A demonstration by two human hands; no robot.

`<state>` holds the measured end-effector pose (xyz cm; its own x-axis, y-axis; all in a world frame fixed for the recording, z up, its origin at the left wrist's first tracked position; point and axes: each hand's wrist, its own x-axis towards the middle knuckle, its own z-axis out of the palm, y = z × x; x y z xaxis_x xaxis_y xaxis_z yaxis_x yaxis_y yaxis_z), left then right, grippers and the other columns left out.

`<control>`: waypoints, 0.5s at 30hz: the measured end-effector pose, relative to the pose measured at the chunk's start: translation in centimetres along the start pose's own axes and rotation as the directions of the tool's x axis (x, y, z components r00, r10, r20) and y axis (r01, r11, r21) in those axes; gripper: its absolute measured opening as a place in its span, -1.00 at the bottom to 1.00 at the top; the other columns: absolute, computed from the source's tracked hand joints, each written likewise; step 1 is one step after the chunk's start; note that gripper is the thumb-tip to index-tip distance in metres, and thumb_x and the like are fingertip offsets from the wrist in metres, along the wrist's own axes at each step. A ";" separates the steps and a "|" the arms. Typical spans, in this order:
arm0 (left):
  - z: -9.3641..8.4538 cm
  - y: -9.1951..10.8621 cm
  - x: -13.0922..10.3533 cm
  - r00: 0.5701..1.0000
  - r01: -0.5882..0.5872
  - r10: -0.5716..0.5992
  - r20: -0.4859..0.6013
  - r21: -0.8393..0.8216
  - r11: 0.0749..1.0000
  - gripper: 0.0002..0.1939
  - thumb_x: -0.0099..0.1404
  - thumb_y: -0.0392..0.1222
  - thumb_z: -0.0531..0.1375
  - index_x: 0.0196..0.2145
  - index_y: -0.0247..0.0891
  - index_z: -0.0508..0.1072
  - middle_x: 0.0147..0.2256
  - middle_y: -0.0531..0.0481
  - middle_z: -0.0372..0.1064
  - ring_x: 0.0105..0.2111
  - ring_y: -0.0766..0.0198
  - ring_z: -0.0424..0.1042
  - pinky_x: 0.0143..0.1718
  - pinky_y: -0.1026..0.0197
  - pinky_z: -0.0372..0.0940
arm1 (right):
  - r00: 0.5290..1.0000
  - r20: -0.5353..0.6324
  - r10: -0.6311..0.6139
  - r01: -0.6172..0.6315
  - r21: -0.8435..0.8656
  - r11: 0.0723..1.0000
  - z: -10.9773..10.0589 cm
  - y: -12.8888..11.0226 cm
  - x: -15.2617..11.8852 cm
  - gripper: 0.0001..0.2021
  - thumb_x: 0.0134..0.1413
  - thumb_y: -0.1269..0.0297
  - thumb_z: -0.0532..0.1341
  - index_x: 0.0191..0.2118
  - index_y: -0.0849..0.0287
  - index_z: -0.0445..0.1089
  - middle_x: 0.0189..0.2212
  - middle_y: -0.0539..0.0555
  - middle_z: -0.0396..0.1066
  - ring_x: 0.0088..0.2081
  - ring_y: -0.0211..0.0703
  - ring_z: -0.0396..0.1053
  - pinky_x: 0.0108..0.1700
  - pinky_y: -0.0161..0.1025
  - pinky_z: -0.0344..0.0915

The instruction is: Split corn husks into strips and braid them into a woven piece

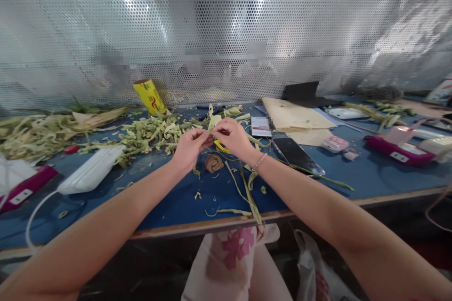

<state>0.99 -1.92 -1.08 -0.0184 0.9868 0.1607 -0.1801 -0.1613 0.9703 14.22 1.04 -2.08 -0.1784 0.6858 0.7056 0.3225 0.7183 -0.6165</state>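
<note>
My left hand (191, 147) and my right hand (231, 136) meet over the middle of the blue table, their fingertips pinched close together. Whatever lies between the fingers is mostly hidden. A pale green leaf strip (213, 118) shows just above the fingertips; whether it is held or lies behind them I cannot tell. Below the hands sits a small brown coil of twine (213, 163). Under my right hand a curved yellow piece (221, 146) peeks out. Long dried leaf strips (249, 193) lie to the right of the coil, reaching the table's front edge.
A heap of curled leaf pieces (151, 131) and a yellow tube (149, 96) are behind and left. Nearer lies a white power strip (92, 169). To the right are a phone (298, 155), brown paper (300, 115) and a magenta box (399, 149). A perforated metal screen (219, 23) closes the back.
</note>
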 end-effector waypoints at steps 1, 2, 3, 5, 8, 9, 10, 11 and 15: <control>0.0 -0.1 0.1 1.000 -0.006 0.006 -0.005 0.003 1.000 -0.83 -0.12 -0.19 0.30 -0.58 -0.33 0.41 -0.58 0.04 0.35 -0.49 0.38 0.36 -0.28 0.22 0.30 | 1.000 0.002 0.014 -0.014 0.005 1.000 0.0 0.0 0.0 -0.92 -0.11 0.43 0.18 -0.55 0.21 0.36 -0.47 0.04 0.32 -0.35 -0.24 0.30 -0.34 -0.29 0.28; -0.1 -0.2 0.2 1.000 -0.014 0.014 -0.011 0.005 1.000 -0.83 -0.12 -0.19 0.30 -0.58 -0.33 0.41 -0.58 0.05 0.35 -0.49 0.39 0.35 -0.28 0.22 0.30 | 1.000 0.004 0.028 -0.028 0.011 1.000 0.1 0.0 0.0 -0.93 -0.12 0.43 0.18 -0.54 0.21 0.36 -0.47 0.04 0.32 -0.35 -0.25 0.30 -0.34 -0.29 0.29; -0.1 -0.3 0.3 1.000 -0.021 0.021 -0.017 0.006 1.000 -0.82 -0.13 -0.19 0.31 -0.58 -0.33 0.41 -0.58 0.05 0.35 -0.50 0.39 0.35 -0.30 0.23 0.30 | 0.999 0.004 0.040 -0.040 0.020 0.999 0.1 0.0 0.0 -0.94 -0.12 0.44 0.18 -0.53 0.21 0.36 -0.46 0.04 0.32 -0.36 -0.26 0.30 -0.34 -0.30 0.30; -0.2 -0.5 0.4 0.999 -0.030 0.030 -0.029 0.000 1.000 -0.81 -0.15 -0.19 0.32 -0.59 -0.33 0.40 -0.60 0.07 0.33 -0.53 0.40 0.33 -0.32 0.24 0.30 | 0.999 0.006 0.043 -0.043 0.030 0.999 0.2 0.0 -0.1 -0.95 -0.12 0.46 0.18 -0.50 0.22 0.36 -0.43 0.04 0.31 -0.38 -0.28 0.30 -0.34 -0.30 0.31; -0.4 -0.5 0.5 0.998 -0.029 0.028 -0.056 -0.027 0.999 -0.78 -0.19 -0.20 0.33 -0.58 -0.32 0.39 -0.61 0.09 0.32 -0.56 0.41 0.32 -0.35 0.25 0.30 | 0.999 0.037 -0.036 0.037 -0.005 0.999 0.2 0.1 -0.1 -0.93 -0.10 0.48 0.17 -0.47 0.21 0.37 -0.40 0.04 0.30 -0.37 -0.28 0.29 -0.32 -0.29 0.30; -0.4 -0.4 0.5 0.998 -0.031 0.029 -0.063 -0.036 0.999 -0.77 -0.19 -0.20 0.34 -0.57 -0.32 0.38 -0.61 0.10 0.31 -0.56 0.42 0.32 -0.36 0.25 0.29 | 0.996 0.050 -0.072 0.073 -0.028 0.997 0.2 0.1 -0.1 -0.93 -0.10 0.48 0.17 -0.47 0.20 0.37 -0.39 0.05 0.31 -0.36 -0.27 0.29 -0.31 -0.29 0.30; -0.5 -0.4 0.5 0.997 -0.033 0.030 -0.065 -0.040 0.999 -0.77 -0.19 -0.20 0.34 -0.56 -0.31 0.38 -0.61 0.10 0.31 -0.56 0.41 0.32 -0.37 0.25 0.29 | 0.993 0.060 -0.102 0.105 -0.049 0.993 0.1 0.2 -0.1 -0.93 -0.09 0.49 0.17 -0.46 0.20 0.37 -0.38 0.05 0.31 -0.35 -0.26 0.29 -0.30 -0.28 0.29; -0.5 -0.3 0.5 0.997 -0.033 0.030 -0.065 -0.041 0.999 -0.76 -0.19 -0.19 0.34 -0.56 -0.31 0.37 -0.61 0.10 0.32 -0.56 0.41 0.32 -0.38 0.26 0.29 | 0.990 0.065 -0.125 0.130 -0.066 0.989 0.1 0.2 -0.1 -0.92 -0.09 0.49 0.17 -0.46 0.20 0.37 -0.38 0.06 0.31 -0.34 -0.26 0.28 -0.30 -0.28 0.29; -0.6 -0.3 0.5 0.998 -0.031 0.029 -0.051 -0.041 0.999 -0.75 -0.20 -0.17 0.34 -0.56 -0.31 0.37 -0.61 0.09 0.32 -0.56 0.40 0.33 -0.39 0.26 0.28 | 0.983 0.070 -0.172 0.179 -0.111 0.978 0.1 0.4 -0.1 -0.92 -0.07 0.49 0.17 -0.45 0.19 0.37 -0.37 0.06 0.31 -0.31 -0.24 0.28 -0.24 -0.26 0.26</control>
<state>0.49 -1.32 -1.38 -0.0739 0.9810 0.1793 -0.2193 -0.1913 0.9567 14.23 1.32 -2.43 -0.2964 0.5584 0.7748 0.3866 0.8120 -0.4374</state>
